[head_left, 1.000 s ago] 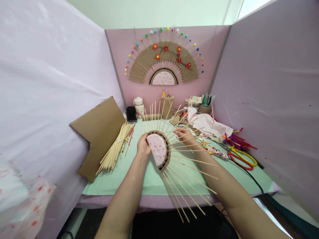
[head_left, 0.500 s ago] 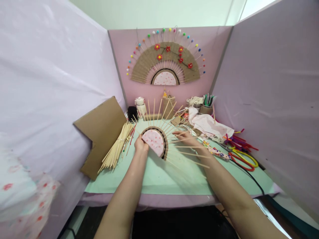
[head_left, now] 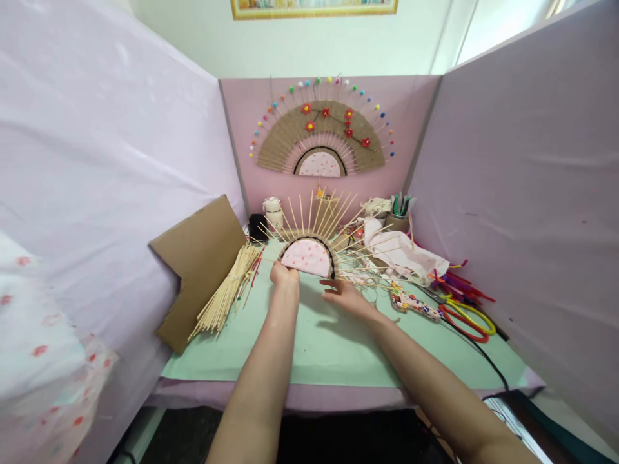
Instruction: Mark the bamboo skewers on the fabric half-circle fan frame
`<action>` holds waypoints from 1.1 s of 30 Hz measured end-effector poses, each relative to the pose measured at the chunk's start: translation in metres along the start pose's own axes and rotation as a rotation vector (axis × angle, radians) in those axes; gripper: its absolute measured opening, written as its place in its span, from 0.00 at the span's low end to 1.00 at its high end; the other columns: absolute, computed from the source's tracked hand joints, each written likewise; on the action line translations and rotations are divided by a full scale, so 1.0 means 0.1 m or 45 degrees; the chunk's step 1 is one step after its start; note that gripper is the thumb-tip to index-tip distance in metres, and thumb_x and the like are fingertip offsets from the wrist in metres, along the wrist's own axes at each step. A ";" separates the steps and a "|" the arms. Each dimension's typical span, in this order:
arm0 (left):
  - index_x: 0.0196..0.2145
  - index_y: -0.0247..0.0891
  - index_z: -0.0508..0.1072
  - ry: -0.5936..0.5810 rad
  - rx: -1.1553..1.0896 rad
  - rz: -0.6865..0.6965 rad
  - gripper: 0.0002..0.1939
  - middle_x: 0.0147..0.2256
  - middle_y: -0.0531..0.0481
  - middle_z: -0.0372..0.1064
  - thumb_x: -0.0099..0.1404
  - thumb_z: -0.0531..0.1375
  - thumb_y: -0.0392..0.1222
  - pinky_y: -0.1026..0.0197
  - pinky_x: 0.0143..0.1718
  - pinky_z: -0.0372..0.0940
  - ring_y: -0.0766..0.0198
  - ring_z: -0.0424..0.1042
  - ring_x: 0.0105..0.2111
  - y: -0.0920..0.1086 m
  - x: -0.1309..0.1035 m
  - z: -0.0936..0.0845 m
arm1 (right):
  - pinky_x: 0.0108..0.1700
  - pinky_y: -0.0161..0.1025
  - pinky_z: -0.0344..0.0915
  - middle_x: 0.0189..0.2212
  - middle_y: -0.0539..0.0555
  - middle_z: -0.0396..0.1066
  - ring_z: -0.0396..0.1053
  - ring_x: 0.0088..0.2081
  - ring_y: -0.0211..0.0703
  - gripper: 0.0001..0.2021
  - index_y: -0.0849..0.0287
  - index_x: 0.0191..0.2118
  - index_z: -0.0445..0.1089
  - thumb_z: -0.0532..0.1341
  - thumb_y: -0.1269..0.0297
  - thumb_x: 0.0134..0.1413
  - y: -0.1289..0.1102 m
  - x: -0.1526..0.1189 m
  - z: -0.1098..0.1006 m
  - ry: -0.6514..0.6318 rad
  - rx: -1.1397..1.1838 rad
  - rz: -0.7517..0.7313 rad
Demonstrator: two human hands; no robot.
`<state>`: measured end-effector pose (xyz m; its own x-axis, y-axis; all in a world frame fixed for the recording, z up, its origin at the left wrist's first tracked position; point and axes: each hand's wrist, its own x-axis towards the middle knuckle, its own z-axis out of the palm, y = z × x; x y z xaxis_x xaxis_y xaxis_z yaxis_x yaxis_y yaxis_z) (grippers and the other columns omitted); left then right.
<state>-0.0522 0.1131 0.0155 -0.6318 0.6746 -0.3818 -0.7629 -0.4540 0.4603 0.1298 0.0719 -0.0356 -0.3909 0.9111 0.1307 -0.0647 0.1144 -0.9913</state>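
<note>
My left hand [head_left: 284, 274] is closed on the lower left corner of a half-round fan base [head_left: 307, 256]. Pink dotted cloth covers the base, and a black braid and a brown band follow its curved edge. Thin wooden sticks [head_left: 309, 216] fan out from that edge. Just under the base's lower right corner is my right hand [head_left: 345, 298], its fingers stretched and apart, with nothing seen in them. Whether its fingertips touch the base I cannot tell. The base is held tilted above the green tabletop [head_left: 309, 361], its flat side down.
A finished fan [head_left: 322, 129] hangs on the pink back panel. To the left lie brown cardboard [head_left: 198, 251] and a bundle of sticks [head_left: 227, 290]. Toward the right are pink cloth [head_left: 401, 251], a patterned glue gun [head_left: 411, 301], scissors [head_left: 467, 319] and pipe cleaners [head_left: 459, 283]. A white bottle [head_left: 273, 212] stands behind.
The fan base has turned counterclockwise, so its flat side now faces down toward me. My right hand has moved left and lower, near the base's right corner. The camera view has tilted up.
</note>
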 end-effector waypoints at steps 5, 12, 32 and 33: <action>0.34 0.34 0.70 -0.091 -0.011 -0.041 0.10 0.31 0.48 0.71 0.69 0.50 0.32 0.65 0.39 0.71 0.68 0.73 0.35 -0.17 -0.18 -0.14 | 0.47 0.43 0.73 0.42 0.48 0.76 0.73 0.43 0.40 0.11 0.52 0.40 0.73 0.66 0.59 0.49 -0.03 0.22 0.23 0.390 0.826 -0.050; 0.27 0.33 0.68 -0.248 0.040 -0.146 0.12 0.27 0.49 0.71 0.67 0.52 0.27 0.65 0.38 0.72 0.70 0.73 0.29 -0.22 -0.33 -0.40 | 0.36 0.36 0.75 0.34 0.49 0.78 0.74 0.33 0.37 0.06 0.55 0.37 0.72 0.65 0.64 0.50 -0.10 0.28 -0.07 0.281 0.936 0.110; 0.28 0.35 0.71 -0.433 0.371 0.035 0.08 0.29 0.51 0.68 0.56 0.67 0.40 0.67 0.31 0.62 0.71 0.68 0.28 -0.22 -0.35 -0.46 | 0.39 0.37 0.73 0.38 0.48 0.77 0.75 0.38 0.39 0.09 0.50 0.39 0.69 0.64 0.59 0.51 -0.11 0.25 -0.26 0.236 0.802 0.105; 0.27 0.35 0.71 -0.430 0.400 0.068 0.10 0.28 0.52 0.68 0.55 0.67 0.42 0.67 0.31 0.61 0.71 0.68 0.27 -0.23 -0.35 -0.47 | 0.39 0.37 0.73 0.37 0.47 0.77 0.75 0.37 0.39 0.09 0.50 0.39 0.69 0.64 0.58 0.51 -0.11 0.25 -0.27 0.239 0.803 0.104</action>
<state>-0.0192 0.0730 -0.0191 -0.5494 0.8304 -0.0926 -0.6192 -0.3303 0.7124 0.1453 0.1037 -0.0221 -0.2545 0.9670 -0.0055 -0.5890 -0.1595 -0.7923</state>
